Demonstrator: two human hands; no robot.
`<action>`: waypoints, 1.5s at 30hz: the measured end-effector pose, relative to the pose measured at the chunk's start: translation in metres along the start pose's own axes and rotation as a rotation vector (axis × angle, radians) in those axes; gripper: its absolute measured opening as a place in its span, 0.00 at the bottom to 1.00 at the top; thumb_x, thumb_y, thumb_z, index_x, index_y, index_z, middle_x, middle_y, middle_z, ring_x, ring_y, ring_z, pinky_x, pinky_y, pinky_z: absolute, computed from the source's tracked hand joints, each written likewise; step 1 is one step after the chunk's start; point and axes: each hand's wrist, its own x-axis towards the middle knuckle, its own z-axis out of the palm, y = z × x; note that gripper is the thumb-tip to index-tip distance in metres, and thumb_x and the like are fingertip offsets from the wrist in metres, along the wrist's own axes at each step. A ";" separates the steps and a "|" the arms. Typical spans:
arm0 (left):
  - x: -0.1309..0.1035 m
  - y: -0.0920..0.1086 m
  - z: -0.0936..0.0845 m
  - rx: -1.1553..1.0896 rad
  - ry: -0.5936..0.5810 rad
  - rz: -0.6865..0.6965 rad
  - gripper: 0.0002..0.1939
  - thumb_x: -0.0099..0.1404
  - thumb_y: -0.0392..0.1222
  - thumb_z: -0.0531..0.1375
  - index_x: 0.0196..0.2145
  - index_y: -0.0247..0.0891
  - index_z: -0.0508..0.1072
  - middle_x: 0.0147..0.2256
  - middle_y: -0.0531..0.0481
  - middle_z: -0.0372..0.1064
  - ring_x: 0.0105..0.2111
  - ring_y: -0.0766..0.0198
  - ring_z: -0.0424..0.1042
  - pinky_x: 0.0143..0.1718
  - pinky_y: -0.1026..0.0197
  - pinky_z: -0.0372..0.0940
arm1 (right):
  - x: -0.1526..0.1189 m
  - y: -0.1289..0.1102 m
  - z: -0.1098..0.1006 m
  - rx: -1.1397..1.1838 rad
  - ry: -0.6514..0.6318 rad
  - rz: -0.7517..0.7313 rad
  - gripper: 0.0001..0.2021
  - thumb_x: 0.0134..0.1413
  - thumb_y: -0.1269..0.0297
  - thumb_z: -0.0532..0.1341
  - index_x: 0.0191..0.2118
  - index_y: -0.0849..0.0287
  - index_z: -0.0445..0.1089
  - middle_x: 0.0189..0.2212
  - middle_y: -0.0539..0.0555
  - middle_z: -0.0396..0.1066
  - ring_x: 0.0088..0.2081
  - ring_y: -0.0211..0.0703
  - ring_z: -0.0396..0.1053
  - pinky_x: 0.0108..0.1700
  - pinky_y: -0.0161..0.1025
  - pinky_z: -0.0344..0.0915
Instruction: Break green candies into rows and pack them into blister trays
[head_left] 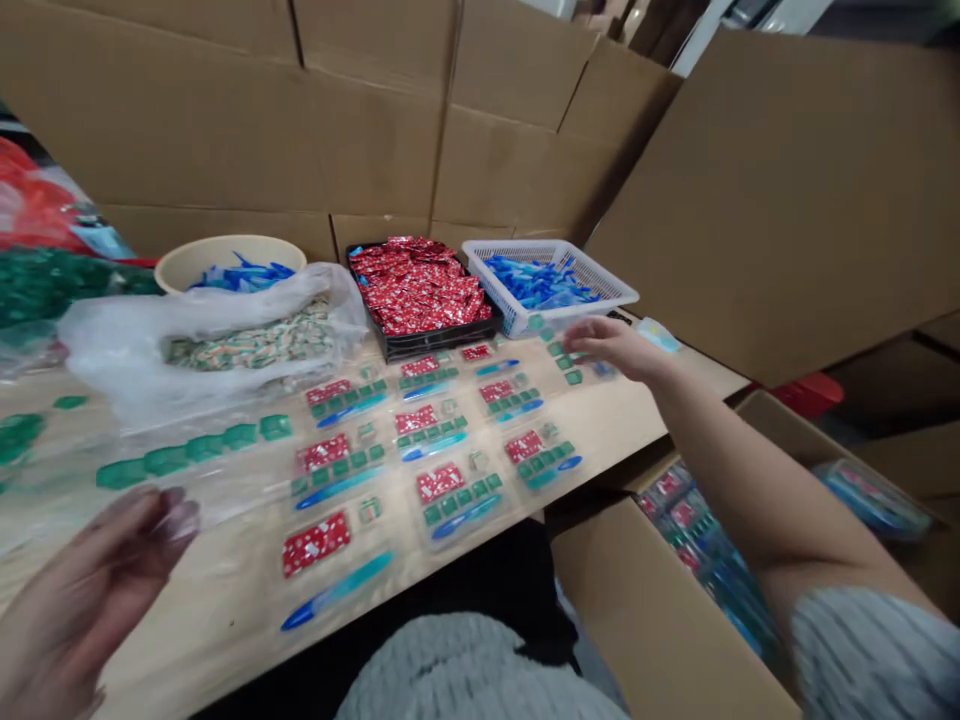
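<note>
Green pieces (pixel 205 448) are lying mid-left — the left hand (pixel 105 590) is showing narrowed fingers (pixel 124 518) below, the right hand (pixel 619 345) extended ones right of centre — grips unclear.

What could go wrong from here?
1. Red packets heap above the rim of the black tray; a bump might spill some.
2. The frontmost blue stick and red packet have no green pieces between them; that gap might go unnoticed.
3. The right hand is close to other green pieces; brushing them might scatter them.
</note>
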 end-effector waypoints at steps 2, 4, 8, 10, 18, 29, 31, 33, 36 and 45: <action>-0.015 0.003 0.035 -0.123 -0.012 -0.016 0.07 0.54 0.34 0.57 0.21 0.44 0.71 0.22 0.64 0.70 0.23 0.74 0.67 0.26 0.75 0.69 | 0.036 0.001 0.008 -0.168 -0.207 0.008 0.09 0.41 0.68 0.61 0.33 0.61 0.66 0.30 0.54 0.71 0.32 0.39 0.68 0.34 0.37 0.65; -0.028 0.005 0.063 -0.146 -0.008 -0.027 0.10 0.55 0.28 0.54 0.23 0.39 0.71 0.22 0.58 0.70 0.22 0.73 0.68 0.24 0.73 0.69 | 0.076 -0.003 0.028 -0.410 -0.448 -0.005 0.09 0.40 0.70 0.61 0.33 0.62 0.68 0.29 0.53 0.71 0.32 0.39 0.68 0.35 0.35 0.64; -0.042 0.004 0.099 -0.093 -0.032 -0.062 0.10 0.58 0.26 0.51 0.26 0.32 0.70 0.25 0.51 0.69 0.23 0.71 0.69 0.23 0.70 0.69 | 0.144 -0.016 0.074 -0.994 -0.728 -0.032 0.10 0.37 0.74 0.62 0.32 0.63 0.72 0.29 0.50 0.72 0.34 0.40 0.68 0.37 0.33 0.62; -0.040 0.002 0.108 -0.093 -0.033 -0.096 0.10 0.58 0.25 0.51 0.27 0.32 0.69 0.27 0.50 0.69 0.24 0.70 0.70 0.24 0.69 0.69 | 0.162 -0.018 0.089 -1.134 -0.694 -0.028 0.11 0.37 0.73 0.62 0.33 0.64 0.72 0.30 0.52 0.72 0.35 0.42 0.68 0.38 0.34 0.62; 0.000 -0.012 0.119 -0.156 -0.020 -0.154 0.10 0.56 0.24 0.52 0.28 0.33 0.70 0.28 0.49 0.69 0.24 0.68 0.70 0.24 0.67 0.69 | 0.124 0.033 0.104 -1.290 -0.178 -0.172 0.18 0.55 0.67 0.49 0.50 0.68 0.61 0.49 0.69 0.61 0.50 0.57 0.57 0.47 0.50 0.54; 0.016 -0.020 0.114 -0.166 -0.144 -0.078 0.08 0.53 0.25 0.55 0.28 0.34 0.70 0.26 0.51 0.68 0.24 0.68 0.70 0.23 0.66 0.69 | 0.093 0.096 0.118 -1.284 -0.069 -0.319 0.21 0.56 0.58 0.47 0.55 0.55 0.56 0.53 0.61 0.58 0.49 0.55 0.57 0.48 0.49 0.50; 0.013 -0.023 0.106 -0.173 -0.152 -0.060 0.07 0.53 0.26 0.55 0.28 0.34 0.70 0.26 0.51 0.68 0.25 0.68 0.69 0.23 0.66 0.69 | 0.091 0.093 0.115 -1.339 -0.065 -0.286 0.21 0.57 0.62 0.45 0.56 0.57 0.55 0.52 0.62 0.59 0.47 0.55 0.59 0.47 0.50 0.51; 0.011 -0.025 0.098 -0.185 -0.164 -0.050 0.07 0.53 0.26 0.56 0.27 0.34 0.70 0.26 0.52 0.68 0.25 0.68 0.69 0.23 0.66 0.69 | 0.088 0.093 0.114 -1.374 -0.080 -0.258 0.21 0.57 0.65 0.44 0.56 0.59 0.54 0.52 0.63 0.58 0.47 0.55 0.59 0.47 0.50 0.51; 0.009 -0.028 0.089 -0.201 -0.155 -0.054 0.07 0.53 0.26 0.56 0.28 0.34 0.70 0.26 0.51 0.69 0.25 0.68 0.69 0.23 0.66 0.69 | 0.084 0.096 0.112 -1.340 -0.148 -0.258 0.23 0.57 0.60 0.45 0.57 0.61 0.54 0.55 0.63 0.55 0.50 0.56 0.57 0.49 0.51 0.51; -0.008 -0.037 0.084 -0.279 -0.293 -0.013 0.03 0.53 0.29 0.59 0.27 0.33 0.68 0.24 0.53 0.66 0.24 0.70 0.68 0.26 0.66 0.69 | 0.051 0.048 0.146 -0.964 -0.047 -0.474 0.21 0.55 0.57 0.49 0.51 0.63 0.61 0.48 0.62 0.64 0.50 0.54 0.59 0.50 0.51 0.54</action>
